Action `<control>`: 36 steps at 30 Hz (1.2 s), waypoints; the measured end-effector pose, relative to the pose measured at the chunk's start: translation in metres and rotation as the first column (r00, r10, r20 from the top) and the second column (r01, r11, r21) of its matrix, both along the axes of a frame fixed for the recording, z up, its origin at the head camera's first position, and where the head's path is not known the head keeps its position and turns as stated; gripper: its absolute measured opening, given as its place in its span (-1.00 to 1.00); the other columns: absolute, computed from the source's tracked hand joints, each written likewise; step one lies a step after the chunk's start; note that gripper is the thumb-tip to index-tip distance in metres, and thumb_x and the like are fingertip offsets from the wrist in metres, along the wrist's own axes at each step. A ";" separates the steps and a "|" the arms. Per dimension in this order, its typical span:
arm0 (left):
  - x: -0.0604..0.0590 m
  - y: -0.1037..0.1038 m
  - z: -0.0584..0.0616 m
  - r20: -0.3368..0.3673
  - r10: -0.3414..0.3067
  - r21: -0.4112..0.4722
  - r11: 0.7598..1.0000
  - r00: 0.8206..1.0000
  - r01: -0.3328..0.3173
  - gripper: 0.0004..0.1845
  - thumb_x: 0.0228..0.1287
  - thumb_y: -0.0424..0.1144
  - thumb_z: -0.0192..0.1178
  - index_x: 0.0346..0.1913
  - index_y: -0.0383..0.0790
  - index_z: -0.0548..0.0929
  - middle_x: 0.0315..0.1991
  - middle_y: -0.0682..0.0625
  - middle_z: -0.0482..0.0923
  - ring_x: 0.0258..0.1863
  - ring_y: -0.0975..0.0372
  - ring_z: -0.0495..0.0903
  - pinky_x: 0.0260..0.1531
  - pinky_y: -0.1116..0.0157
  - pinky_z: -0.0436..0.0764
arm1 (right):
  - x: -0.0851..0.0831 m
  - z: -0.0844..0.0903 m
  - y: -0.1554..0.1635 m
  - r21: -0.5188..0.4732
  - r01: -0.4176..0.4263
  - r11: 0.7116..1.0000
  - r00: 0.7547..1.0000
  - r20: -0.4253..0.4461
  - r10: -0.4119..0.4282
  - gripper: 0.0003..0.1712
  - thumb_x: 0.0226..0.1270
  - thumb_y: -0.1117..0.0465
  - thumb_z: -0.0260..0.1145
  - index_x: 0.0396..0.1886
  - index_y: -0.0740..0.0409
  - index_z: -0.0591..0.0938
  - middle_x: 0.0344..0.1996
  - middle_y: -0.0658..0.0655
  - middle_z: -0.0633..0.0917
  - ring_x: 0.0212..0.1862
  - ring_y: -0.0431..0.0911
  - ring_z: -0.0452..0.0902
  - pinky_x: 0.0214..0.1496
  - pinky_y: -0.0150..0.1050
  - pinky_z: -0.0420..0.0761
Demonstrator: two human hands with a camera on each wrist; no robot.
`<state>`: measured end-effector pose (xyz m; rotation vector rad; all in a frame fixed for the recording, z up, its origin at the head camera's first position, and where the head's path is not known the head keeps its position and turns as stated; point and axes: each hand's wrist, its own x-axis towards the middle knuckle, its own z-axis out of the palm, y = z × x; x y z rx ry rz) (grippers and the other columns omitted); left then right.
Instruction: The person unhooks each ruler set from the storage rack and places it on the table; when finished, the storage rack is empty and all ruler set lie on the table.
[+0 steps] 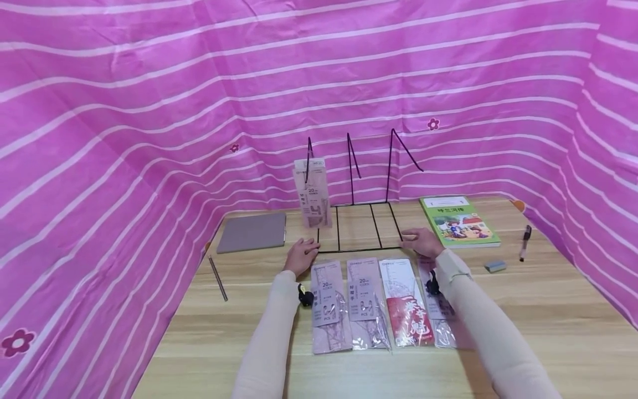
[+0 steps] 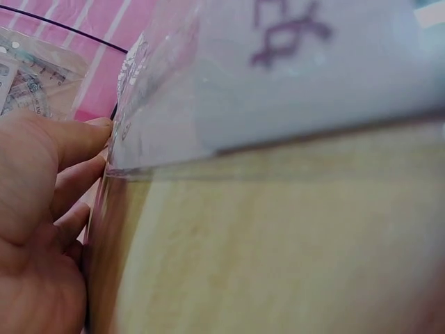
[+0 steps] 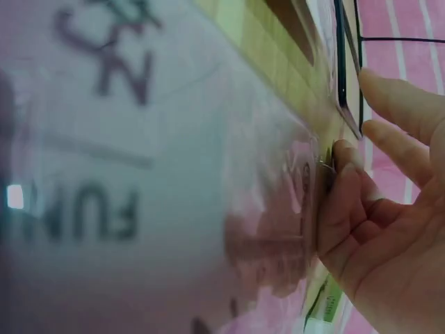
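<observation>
One ruler pack [image 1: 313, 194] already stands upright in the wire rack's [image 1: 359, 227] leftmost slot, long axis vertical, header up — four more packs [image 1: 384, 302] lie flat near the desk's [image 1: 523, 327] front edge, pointing toward the rack. Both grips — left hand [image 1: 301, 256] and right hand [image 1: 421, 241] — rest with relaxed fingers on the rack's front corners.

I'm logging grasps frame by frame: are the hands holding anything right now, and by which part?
Nothing is gripped: the left hand and right hand rest at the front corners of the wire rack.

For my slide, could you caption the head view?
Both hands rest at a wire rack holding one packet.
</observation>
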<state>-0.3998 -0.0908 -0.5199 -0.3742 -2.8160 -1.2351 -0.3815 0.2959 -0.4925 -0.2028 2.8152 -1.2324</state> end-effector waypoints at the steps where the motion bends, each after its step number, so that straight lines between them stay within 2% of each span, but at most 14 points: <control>1: 0.000 0.001 0.001 0.001 0.001 -0.002 1.000 1.000 -0.001 -0.67 0.47 -0.24 0.15 0.20 -0.21 0.66 0.40 -0.17 0.44 0.53 -0.16 0.14 0.51 -0.19 0.03 | 0.000 0.000 0.001 0.006 -0.001 1.000 1.000 0.006 0.001 -0.36 0.36 0.16 0.38 0.33 0.40 0.46 0.17 0.46 0.57 0.21 0.38 0.53 0.15 0.09 0.62; 5: -0.001 0.003 0.004 0.016 0.014 0.022 1.000 1.000 -0.014 -0.64 0.48 -0.22 0.15 0.25 -0.20 0.63 0.40 -0.16 0.44 0.53 -0.14 0.15 0.51 -0.18 0.06 | 0.000 0.003 0.000 0.021 0.002 1.000 0.999 0.033 -0.002 -0.35 0.36 0.14 0.39 0.35 0.34 0.47 0.18 0.42 0.57 0.25 0.37 0.50 0.16 0.09 0.61; 8: 0.000 0.003 0.011 0.052 0.046 0.101 0.994 0.998 -0.051 -0.62 0.48 -0.23 0.14 0.29 -0.17 0.60 0.37 -0.13 0.48 0.47 -0.10 0.29 0.48 -0.12 0.21 | 0.000 0.004 0.000 0.031 0.008 0.999 0.999 0.050 -0.009 -0.35 0.37 0.13 0.39 0.36 0.31 0.47 0.20 0.41 0.56 0.25 0.36 0.50 0.15 0.08 0.62; 9: 0.000 0.002 0.014 0.073 0.059 0.150 0.986 0.996 -0.069 -0.61 0.48 -0.24 0.14 0.31 -0.16 0.58 0.31 -0.18 0.54 0.40 -0.12 0.39 0.42 -0.11 0.32 | -0.001 0.004 0.000 0.036 0.010 0.999 0.999 0.053 -0.012 -0.35 0.37 0.13 0.39 0.37 0.30 0.47 0.20 0.41 0.56 0.25 0.36 0.50 0.14 0.06 0.62; 12: -0.001 0.000 0.029 0.087 0.117 0.291 0.947 0.989 -0.137 -0.60 0.47 -0.25 0.13 0.31 -0.14 0.59 0.25 -0.18 0.60 0.22 -0.08 0.56 0.26 -0.04 0.52 | -0.002 0.004 0.001 0.046 0.012 0.999 0.998 0.058 -0.014 -0.34 0.38 0.11 0.39 0.37 0.29 0.46 0.22 0.42 0.54 0.25 0.36 0.50 0.10 0.02 0.64; 15: -0.004 -0.003 0.049 0.067 0.147 0.451 0.878 0.987 -0.161 -0.61 0.45 -0.25 0.15 0.29 -0.17 0.60 0.21 -0.22 0.61 0.11 -0.11 0.59 0.15 -0.08 0.59 | -0.001 0.004 0.004 0.035 0.018 0.999 0.998 0.057 -0.020 -0.33 0.36 0.09 0.40 0.37 0.27 0.47 0.22 0.41 0.55 0.25 0.35 0.51 0.02 -0.05 0.66; 19: -0.013 -0.006 0.082 -0.056 0.165 0.559 0.822 0.985 -0.106 -0.63 0.41 -0.30 0.21 0.24 -0.22 0.63 0.21 -0.21 0.62 0.15 -0.07 0.59 0.19 0.00 0.59 | 0.001 0.004 0.008 0.018 0.011 1.000 1.000 0.024 -0.011 -0.32 0.29 0.00 0.45 0.33 0.20 0.54 0.17 0.42 0.60 0.14 0.30 0.59 -0.10 -0.13 0.66; 23: -0.022 -0.004 0.115 -0.172 0.171 0.585 0.810 0.970 -0.039 -0.64 0.36 -0.39 0.26 0.19 -0.24 0.66 0.16 -0.22 0.62 0.12 -0.03 0.61 0.19 0.14 0.60 | 0.000 0.005 0.010 0.020 0.015 1.000 1.000 0.012 -0.016 -0.30 0.24 -0.04 0.48 0.31 0.17 0.56 0.16 0.46 0.60 0.09 0.29 0.61 -0.10 -0.10 0.66; 27: -0.027 -0.001 0.139 -0.181 0.127 0.631 0.776 0.975 0.016 -0.62 0.31 -0.44 0.29 0.18 -0.26 0.67 0.29 -0.22 0.51 0.21 -0.07 0.53 0.27 0.12 0.54 | 0.000 0.007 0.005 0.027 0.043 0.999 0.998 0.049 -0.044 -0.33 0.32 0.07 0.43 0.35 0.23 0.50 0.21 0.46 0.57 0.16 0.31 0.57 -0.08 -0.16 0.64; 30: -0.028 -0.001 0.147 -0.153 0.097 0.640 0.768 0.984 0.024 -0.62 0.31 -0.43 0.30 0.19 -0.23 0.67 0.34 -0.15 0.47 0.29 -0.01 0.47 0.33 0.11 0.48 | 0.002 0.007 0.002 0.015 0.047 0.999 0.996 0.072 -0.048 -0.34 0.35 0.10 0.41 0.37 0.23 0.48 0.22 0.44 0.56 0.17 0.30 0.57 -0.14 -0.21 0.63; 32: -0.029 -0.002 0.148 -0.118 0.087 0.636 0.772 0.989 0.008 -0.61 0.31 -0.40 0.31 0.19 -0.17 0.68 0.33 -0.08 0.50 0.27 0.06 0.50 0.31 0.15 0.51 | 0.003 0.004 0.002 0.001 0.049 0.999 0.996 0.078 -0.049 -0.34 0.34 0.09 0.41 0.37 0.22 0.49 0.22 0.45 0.56 0.15 0.29 0.58 -0.16 -0.21 0.63; 36: -0.031 -0.003 0.147 -0.057 0.093 0.599 0.800 0.994 -0.040 -0.60 0.30 -0.33 0.34 0.19 -0.07 0.69 0.29 0.00 0.56 0.24 0.09 0.54 0.24 0.21 0.57 | 0.007 -0.001 0.001 0.000 0.026 1.000 0.999 0.048 -0.026 -0.34 0.29 0.06 0.44 0.33 0.21 0.53 0.16 0.48 0.59 0.06 0.23 0.63 -0.21 -0.25 0.61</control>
